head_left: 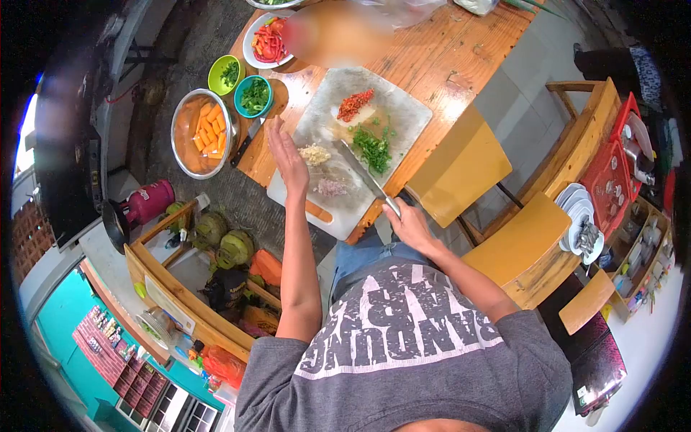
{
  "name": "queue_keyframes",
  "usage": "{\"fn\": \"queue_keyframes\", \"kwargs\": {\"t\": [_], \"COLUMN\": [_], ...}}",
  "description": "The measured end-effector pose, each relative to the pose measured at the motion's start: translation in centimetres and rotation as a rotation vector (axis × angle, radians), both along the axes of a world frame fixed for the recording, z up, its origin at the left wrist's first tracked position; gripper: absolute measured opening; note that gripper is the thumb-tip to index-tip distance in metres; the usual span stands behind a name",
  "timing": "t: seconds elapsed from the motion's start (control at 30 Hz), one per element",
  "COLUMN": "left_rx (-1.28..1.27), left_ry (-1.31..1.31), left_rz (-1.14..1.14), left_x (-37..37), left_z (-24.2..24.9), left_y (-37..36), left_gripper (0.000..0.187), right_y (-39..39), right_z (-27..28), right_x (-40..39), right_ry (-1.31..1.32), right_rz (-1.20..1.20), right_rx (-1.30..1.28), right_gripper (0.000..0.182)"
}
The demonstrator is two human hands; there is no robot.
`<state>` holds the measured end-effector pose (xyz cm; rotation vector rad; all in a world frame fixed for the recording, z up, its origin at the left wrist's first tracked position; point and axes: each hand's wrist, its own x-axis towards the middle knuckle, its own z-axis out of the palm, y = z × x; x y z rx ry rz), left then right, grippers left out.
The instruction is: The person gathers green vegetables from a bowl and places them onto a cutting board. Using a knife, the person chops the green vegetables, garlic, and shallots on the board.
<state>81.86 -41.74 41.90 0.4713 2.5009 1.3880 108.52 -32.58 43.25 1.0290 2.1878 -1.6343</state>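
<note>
My right hand point(410, 229) grips the handle of a kitchen knife point(365, 171). Its blade lies across the white cutting board point(414, 115), between the chopped green onions point(373, 150) and a pale minced heap that looks like garlic point(315, 154). My left hand point(289, 157) is at the board's left edge, fingers stretched out, holding nothing, close to the pale heap. Chopped red chili point(354, 106) sits at the far side of the board. Nearer me is a small pinkish heap, perhaps minced shallot point(331, 188).
Left of the board stand a metal bowl of orange carrot-like pieces point(210, 129), a teal bowl point(269, 108) and a green bowl point(213, 75) of chopped greens. A second knife point(248, 142) rests at the table edge. A white plate point(248, 47) holds red slices. Yellow chairs point(461, 165) are at right.
</note>
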Motion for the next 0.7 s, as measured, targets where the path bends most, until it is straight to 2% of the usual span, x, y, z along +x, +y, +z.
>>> {"fn": "queue_keyframes", "kwargs": {"t": [0.2, 0.37, 0.53, 0.7], "left_rx": [0.0, -0.024, -0.019, -0.075], "left_ry": [-0.005, 0.002, 0.005, 0.035], "left_rz": [0.014, -0.002, -0.026, -0.037], "left_x": [0.3, 0.8, 1.8, 2.2], "left_z": [-0.7, -1.0, -1.1, -1.1], "left_y": [-0.2, 0.6, 1.0, 0.5], "left_gripper": [0.048, 0.045, 0.043, 0.043], "right_y": [4.3, 11.0, 16.4, 18.2], "right_z": [0.3, 3.9, 2.3, 1.3], "right_x": [-0.3, -2.1, -5.0, -6.6], "right_ry": [0.014, 0.004, 0.117, 0.137], "right_rz": [0.082, 0.398, 0.556, 0.684], "right_rx": [0.094, 0.433, 0.616, 0.687], "right_gripper": [0.036, 0.038, 0.039, 0.04]}}
